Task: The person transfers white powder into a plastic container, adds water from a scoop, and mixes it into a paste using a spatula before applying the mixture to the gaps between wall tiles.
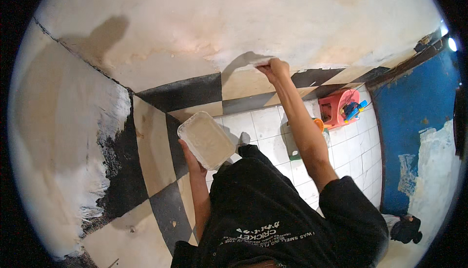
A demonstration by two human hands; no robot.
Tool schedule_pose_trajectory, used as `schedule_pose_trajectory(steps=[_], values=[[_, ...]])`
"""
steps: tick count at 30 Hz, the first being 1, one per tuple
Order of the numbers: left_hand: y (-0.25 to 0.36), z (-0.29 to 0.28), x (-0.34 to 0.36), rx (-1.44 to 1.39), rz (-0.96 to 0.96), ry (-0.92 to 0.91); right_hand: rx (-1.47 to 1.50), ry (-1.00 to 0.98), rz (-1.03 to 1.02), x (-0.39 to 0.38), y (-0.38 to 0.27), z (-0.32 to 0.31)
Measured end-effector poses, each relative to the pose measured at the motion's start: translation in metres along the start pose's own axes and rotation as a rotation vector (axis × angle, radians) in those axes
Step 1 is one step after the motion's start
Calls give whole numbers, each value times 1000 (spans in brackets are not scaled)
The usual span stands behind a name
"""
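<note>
My left hand (193,159) grips the side of a shallow rectangular plastic tub (206,140) with rounded corners. A pale cream, smooth-looking substance lies inside it. My right arm reaches forward to the wall (185,19), where my right hand (275,69) is closed close to the surface. Something thin and whitish seems to be at its fingers, too small to make out. A dark shadow of the hand falls on the wall beside it. Below, black and cream checkered tiles (180,92) run along the wall's foot, smeared with white at their upper edge.
A pink plastic stool (336,108) holding a blue and yellow tool stands on the white tiled floor (263,121). An orange round thing (319,123) and a green item (294,152) are partly behind my forearm. A blue peeling door or panel (409,107) rises at right; a black bundle (405,229) hangs below.
</note>
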State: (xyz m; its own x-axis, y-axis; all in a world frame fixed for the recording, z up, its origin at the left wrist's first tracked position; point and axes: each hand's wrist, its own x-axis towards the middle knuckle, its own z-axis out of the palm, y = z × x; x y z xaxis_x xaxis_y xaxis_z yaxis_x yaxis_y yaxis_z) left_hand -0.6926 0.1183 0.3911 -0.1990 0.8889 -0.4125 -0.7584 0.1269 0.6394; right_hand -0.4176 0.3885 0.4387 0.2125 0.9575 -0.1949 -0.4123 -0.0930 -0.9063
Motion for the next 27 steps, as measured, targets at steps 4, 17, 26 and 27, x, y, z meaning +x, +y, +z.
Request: schedule_pose_trajectory(steps=[4,17,26,27], values=[[0,-6,0,29,30,35,333,71,112,26,-36,32],[3,13,2,-27,-41,30,208,68,202,-54,-19,6],[8,1,5,-28,22,2,361,-142,194,-46,-73,79],[6,2,6,-38,12,-26,328,-184,173,-57,-94,76]])
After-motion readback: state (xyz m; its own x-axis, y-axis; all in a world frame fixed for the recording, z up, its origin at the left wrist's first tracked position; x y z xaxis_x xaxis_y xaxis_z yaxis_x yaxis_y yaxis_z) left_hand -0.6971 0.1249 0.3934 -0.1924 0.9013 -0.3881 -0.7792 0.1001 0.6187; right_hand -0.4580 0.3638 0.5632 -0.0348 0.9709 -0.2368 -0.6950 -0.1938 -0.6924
